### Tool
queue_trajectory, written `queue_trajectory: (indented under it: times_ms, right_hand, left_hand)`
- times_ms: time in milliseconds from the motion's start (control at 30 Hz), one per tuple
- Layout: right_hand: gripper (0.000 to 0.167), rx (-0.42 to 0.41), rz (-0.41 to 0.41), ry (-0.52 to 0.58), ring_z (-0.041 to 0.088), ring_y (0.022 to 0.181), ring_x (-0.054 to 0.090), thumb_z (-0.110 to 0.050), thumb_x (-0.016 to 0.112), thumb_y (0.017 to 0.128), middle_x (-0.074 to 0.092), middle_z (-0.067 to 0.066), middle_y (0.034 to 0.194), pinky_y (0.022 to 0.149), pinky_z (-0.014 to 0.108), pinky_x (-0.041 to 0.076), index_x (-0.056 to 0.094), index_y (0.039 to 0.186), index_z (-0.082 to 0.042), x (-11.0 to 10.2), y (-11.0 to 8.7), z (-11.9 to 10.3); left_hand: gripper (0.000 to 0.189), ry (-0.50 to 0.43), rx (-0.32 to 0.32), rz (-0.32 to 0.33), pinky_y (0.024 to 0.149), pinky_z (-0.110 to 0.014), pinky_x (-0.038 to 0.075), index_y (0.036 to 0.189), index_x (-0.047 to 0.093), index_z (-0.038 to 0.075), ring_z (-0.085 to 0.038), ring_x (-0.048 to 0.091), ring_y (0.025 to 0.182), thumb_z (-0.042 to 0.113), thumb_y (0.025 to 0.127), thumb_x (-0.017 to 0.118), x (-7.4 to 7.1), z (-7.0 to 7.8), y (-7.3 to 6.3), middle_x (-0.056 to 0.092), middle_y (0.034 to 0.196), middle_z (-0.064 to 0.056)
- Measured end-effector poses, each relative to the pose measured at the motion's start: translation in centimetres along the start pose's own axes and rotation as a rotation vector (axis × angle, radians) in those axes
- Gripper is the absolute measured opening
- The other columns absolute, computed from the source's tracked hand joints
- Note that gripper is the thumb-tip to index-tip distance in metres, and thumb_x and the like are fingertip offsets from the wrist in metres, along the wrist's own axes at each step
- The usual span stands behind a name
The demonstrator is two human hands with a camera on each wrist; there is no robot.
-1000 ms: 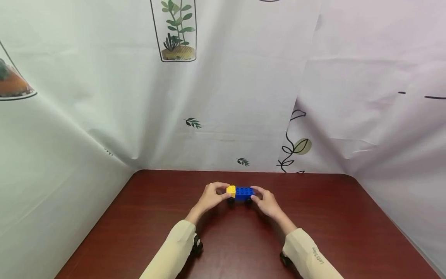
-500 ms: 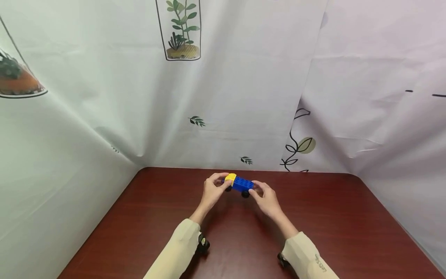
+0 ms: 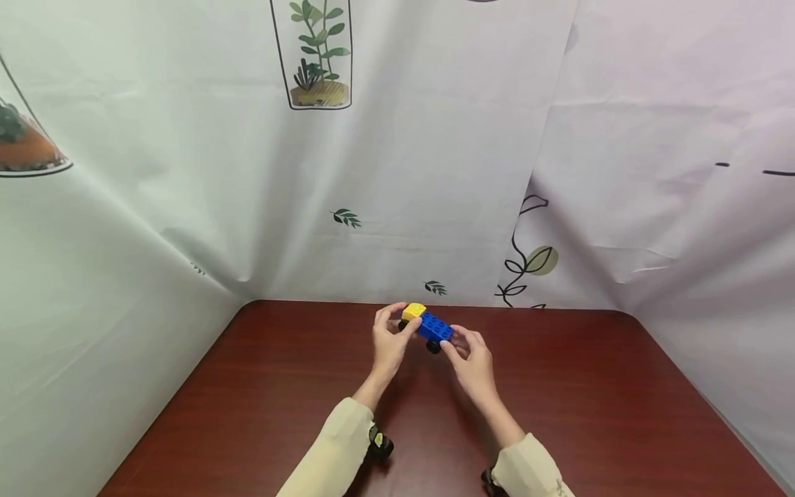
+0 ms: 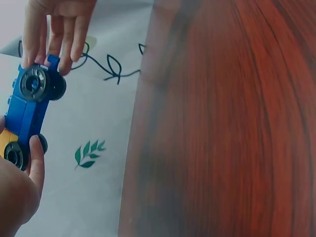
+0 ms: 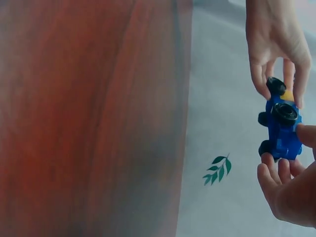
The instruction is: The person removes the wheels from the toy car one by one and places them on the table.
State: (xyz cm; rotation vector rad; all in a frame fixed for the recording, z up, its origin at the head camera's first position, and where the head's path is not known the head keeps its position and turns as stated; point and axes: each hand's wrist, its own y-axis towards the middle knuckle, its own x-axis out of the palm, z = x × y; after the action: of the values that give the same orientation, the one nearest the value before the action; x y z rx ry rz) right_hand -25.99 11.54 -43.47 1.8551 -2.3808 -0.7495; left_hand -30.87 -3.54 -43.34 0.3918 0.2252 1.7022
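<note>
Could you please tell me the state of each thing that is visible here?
Toy car, held above the table
Wheels, attached
Left grip, holding the yellow end
Right grip, holding the blue end
Sleeves, worn
Wrist cameras, worn
Cloth, hanging, creased

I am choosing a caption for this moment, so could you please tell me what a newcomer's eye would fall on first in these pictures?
Probably the blue and yellow toy car, held up over the dark red table, with the left hand at its yellow end and the right hand at its blue end. Next might come the green plant drawing on the pale cloth behind, at the upper left of the head view.
</note>
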Motion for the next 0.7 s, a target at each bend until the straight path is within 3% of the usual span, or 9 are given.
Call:
queue_trajectory:
  times_ms: [100,267,467,700]
  right_hand:
    - [0.034,0.015,0.028,0.014,0.034,0.102,0.067,-0.008,0.069,0.089,0.058,0.02,0.11,0.092,0.043,0.054,0.061,0.12,0.003,0.3,-0.5,0.1]
    - [0.033,0.022,0.062,0.052,0.03,0.101,0.066,-0.008,0.072,0.087,0.052,0.017,0.11,0.091,0.038,0.055,0.061,0.115,0.004,0.9,-1.0,0.1]
    - [0.035,0.035,0.069,0.091,0.032,0.102,0.066,-0.011,0.073,0.087,0.05,0.018,0.111,0.092,0.039,0.054,0.059,0.115,0.005,1.2,-1.3,0.1]
    - [0.037,0.046,0.059,0.103,0.031,0.102,0.065,-0.012,0.075,0.085,0.051,0.017,0.11,0.093,0.04,0.054,0.058,0.114,0.003,1.5,-1.7,0.1]
  left_hand:
    - [0.037,-0.076,-0.023,0.03,0.062,-0.019,0.056,0.118,0.061,-0.005,-0.011,0.056,0.078,0.001,0.084,0.073,0.5,-0.2,-0.1,0.049,0.119,-0.025]
    - [0.037,-0.205,-0.079,0.013,0.072,-0.034,0.06,0.121,0.058,-0.007,-0.012,0.064,0.084,-0.001,0.086,0.07,1.1,0.0,-0.2,0.055,0.115,-0.021]
    - [0.04,-0.175,-0.099,-0.003,0.075,-0.038,0.06,0.124,0.057,-0.003,-0.016,0.065,0.091,0.004,0.087,0.07,1.1,0.0,-0.3,0.055,0.119,-0.021]
    - [0.048,-0.145,-0.094,-0.036,0.069,-0.025,0.058,0.131,0.052,-0.003,-0.016,0.064,0.092,0.007,0.088,0.071,0.9,0.0,-0.6,0.054,0.126,-0.023]
